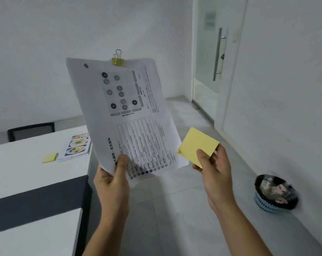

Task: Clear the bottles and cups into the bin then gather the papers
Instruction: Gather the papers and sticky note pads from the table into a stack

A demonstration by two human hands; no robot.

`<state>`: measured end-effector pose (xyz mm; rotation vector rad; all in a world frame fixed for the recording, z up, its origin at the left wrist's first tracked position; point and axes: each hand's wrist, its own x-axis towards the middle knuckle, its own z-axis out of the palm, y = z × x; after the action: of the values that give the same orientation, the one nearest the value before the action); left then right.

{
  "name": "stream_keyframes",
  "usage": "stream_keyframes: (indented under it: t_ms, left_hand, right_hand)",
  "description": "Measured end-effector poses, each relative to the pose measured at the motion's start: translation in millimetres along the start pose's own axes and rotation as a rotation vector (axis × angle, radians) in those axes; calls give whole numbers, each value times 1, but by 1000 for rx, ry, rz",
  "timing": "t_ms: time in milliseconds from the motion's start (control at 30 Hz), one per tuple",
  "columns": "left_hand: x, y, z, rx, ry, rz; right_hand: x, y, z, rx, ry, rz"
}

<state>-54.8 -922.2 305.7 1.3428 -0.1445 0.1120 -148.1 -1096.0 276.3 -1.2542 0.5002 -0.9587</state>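
Observation:
My left hand [113, 179] grips the lower corner of a printed paper stack [125, 115], held up in the air in the middle of the view. A yellow binder clip [117, 60] clamps its top edge. My right hand [212, 164] pinches a yellow sticky-note pad [199, 143] just right of the stack, thumb on its front. On the white table [27, 159] at left lie a colour-printed booklet [76, 147] and a second yellow sticky-note pad [50, 157]. A blue bin [274, 194] with a black liner stands on the floor at right, with rubbish inside.
A dark chair back [31, 130] shows behind the table's far edge. A dark strip [36, 202] runs across the table near me. A glass door [212, 58] with a metal handle stands at the back right. Grey floor lies between table and bin.

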Motion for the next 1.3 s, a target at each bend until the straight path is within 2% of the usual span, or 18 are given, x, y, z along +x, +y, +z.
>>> stream_keyframes:
  t_ms: [267, 400, 667, 900, 1067, 1300]
  left_hand:
    - [101, -49, 26, 17, 377, -3]
    - [170, -94, 39, -33, 514, -15]
    - [363, -125, 99, -36, 539, -5]
    - [508, -180, 124, 91, 606, -59]
    - [614, -227, 123, 136, 766, -110]
    - [731, -230, 106, 97, 1101, -49]
  right_hand:
    - [147, 63, 96, -19, -378, 138]
    - [215, 114, 153, -29, -481, 192]
    - [374, 165, 274, -43, -561, 181]
    - [490, 247, 369, -4, -554, 288]
    - [571, 326, 472, -1, -685, 365]
    - [643, 378, 653, -41, -1055, 459]
